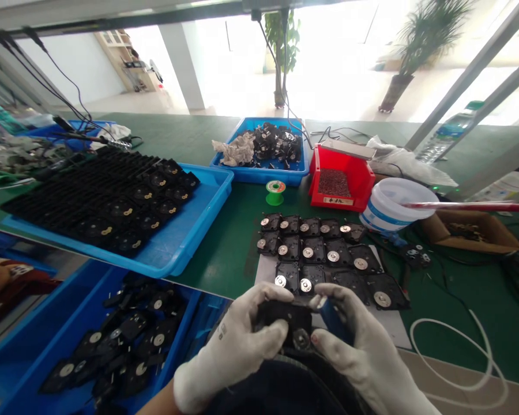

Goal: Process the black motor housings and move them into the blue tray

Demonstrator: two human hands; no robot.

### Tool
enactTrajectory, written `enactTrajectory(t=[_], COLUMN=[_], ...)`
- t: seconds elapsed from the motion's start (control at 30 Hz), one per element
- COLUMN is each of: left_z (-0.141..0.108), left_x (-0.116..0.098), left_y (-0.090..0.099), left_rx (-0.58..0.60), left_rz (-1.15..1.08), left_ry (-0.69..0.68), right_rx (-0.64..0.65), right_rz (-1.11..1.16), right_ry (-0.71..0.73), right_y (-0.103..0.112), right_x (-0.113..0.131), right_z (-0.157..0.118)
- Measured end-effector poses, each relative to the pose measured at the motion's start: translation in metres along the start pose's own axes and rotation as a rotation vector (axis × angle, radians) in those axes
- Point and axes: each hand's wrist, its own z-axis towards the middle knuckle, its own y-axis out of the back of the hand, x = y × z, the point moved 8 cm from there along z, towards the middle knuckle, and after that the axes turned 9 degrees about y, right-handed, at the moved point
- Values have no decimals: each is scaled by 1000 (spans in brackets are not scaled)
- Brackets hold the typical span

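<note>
Both my hands wear whitish gloves and meet low in the middle of the view. My left hand is closed around a black plastic housing, its thumb across the face. A round, shiny part shows at the housing's lower right. My right hand is closed on a blue object with a metallic end; its kind is hard to tell. The right thumb tip is beside the round part. Just beyond the hands, black housings with silver discs lie in rows on the green table.
A blue tray of stacked black parts stands left; a blue bin of loose housings is below it. Farther back are a blue tray of small parts, a green spool, a red bin and a white bucket.
</note>
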Motion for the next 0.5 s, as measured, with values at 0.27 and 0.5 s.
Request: enactTrajectory(t=[0.27,0.5], left_z=[0,7], left_x=[-7,28], left_y=[1,-19], left_rx=[31,-14], left_rz=[-194,-435], left_ry=[-24,84], right_rx=[24,-212], right_rz=[91,112], right_ry=[-1,7], right_y=[-8,-12], right_x=[5,-10], right_z=[12,-2])
